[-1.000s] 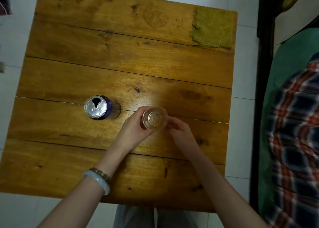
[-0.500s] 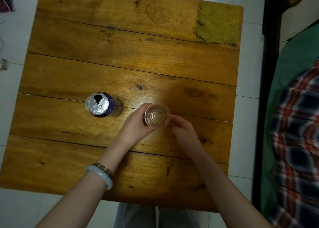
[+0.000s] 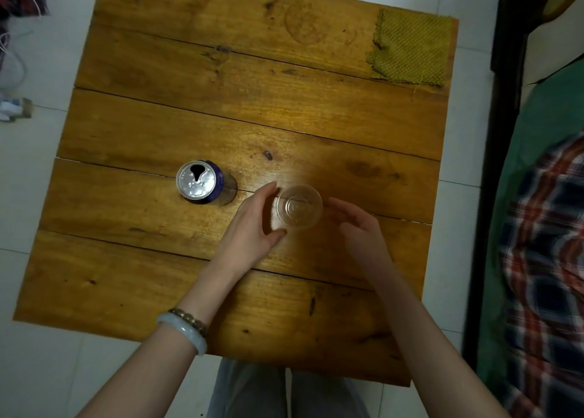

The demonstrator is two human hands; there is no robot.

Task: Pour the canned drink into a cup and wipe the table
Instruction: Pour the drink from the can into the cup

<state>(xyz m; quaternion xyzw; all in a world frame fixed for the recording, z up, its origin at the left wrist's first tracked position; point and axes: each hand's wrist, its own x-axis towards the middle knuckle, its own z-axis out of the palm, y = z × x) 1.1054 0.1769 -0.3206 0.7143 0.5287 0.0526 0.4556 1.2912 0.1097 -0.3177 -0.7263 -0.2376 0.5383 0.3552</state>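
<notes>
A clear plastic cup [image 3: 299, 206] stands upright and empty near the middle of the wooden table [image 3: 158, 259]. My left hand [image 3: 254, 224] curves beside the cup's left side with fingers apart, a small gap between them and the cup. My right hand [image 3: 360, 228] hovers to the cup's right, fingers spread, not touching it. An opened blue drink can [image 3: 199, 182] stands upright left of the cup, apart from both hands. A yellow-green mesh cloth [image 3: 410, 47] lies flat at the table's far right corner.
White tiled floor [image 3: 38, 164] surrounds the table. A dark bed frame [image 3: 493, 164] with green bedding and a plaid fabric [image 3: 550, 243] runs along the right side. Small clutter lies on the floor at the far left [image 3: 15, 108].
Both hands were touching the cup's sides and have now drawn slightly away from it. The cup stays standing in place. The can and cloth have not moved.
</notes>
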